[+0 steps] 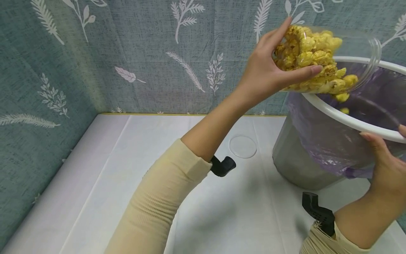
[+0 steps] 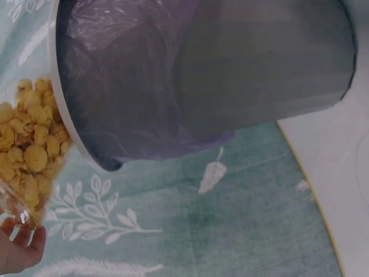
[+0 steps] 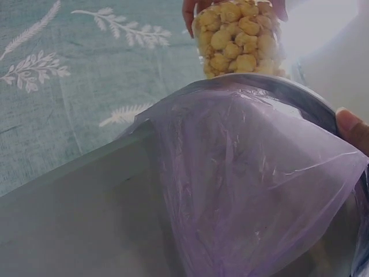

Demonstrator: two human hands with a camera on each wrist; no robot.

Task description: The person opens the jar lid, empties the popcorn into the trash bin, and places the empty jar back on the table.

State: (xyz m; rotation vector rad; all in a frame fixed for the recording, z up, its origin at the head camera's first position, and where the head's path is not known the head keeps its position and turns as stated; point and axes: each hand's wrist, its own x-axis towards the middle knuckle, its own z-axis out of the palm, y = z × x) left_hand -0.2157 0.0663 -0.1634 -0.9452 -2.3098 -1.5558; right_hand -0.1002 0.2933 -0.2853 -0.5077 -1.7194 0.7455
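Observation:
My left hand (image 1: 266, 67) grips a clear plastic jar (image 1: 360, 44) by its base end, thumb along the near side. The jar lies on its side, its mouth over the bin's rim. Yellow popcorn (image 1: 309, 53) fills much of it, and a few pieces (image 1: 342, 97) are dropping from the mouth. Below is a grey trash bin (image 1: 291, 155) with a white rim (image 1: 342, 118) and a purple bag (image 1: 320, 130) folded over its edge. My right hand (image 1: 387, 160) holds the bin's near rim through the bag; most of its fingers are hidden.
A clear round disc (image 1: 243, 146), like a lid, lies on the white table (image 1: 133, 183) left of the bin. A leaf-patterned cloth wall (image 1: 142, 49) stands behind and along the left. Black wrist mounts (image 1: 223, 166) stick out from both sleeves.

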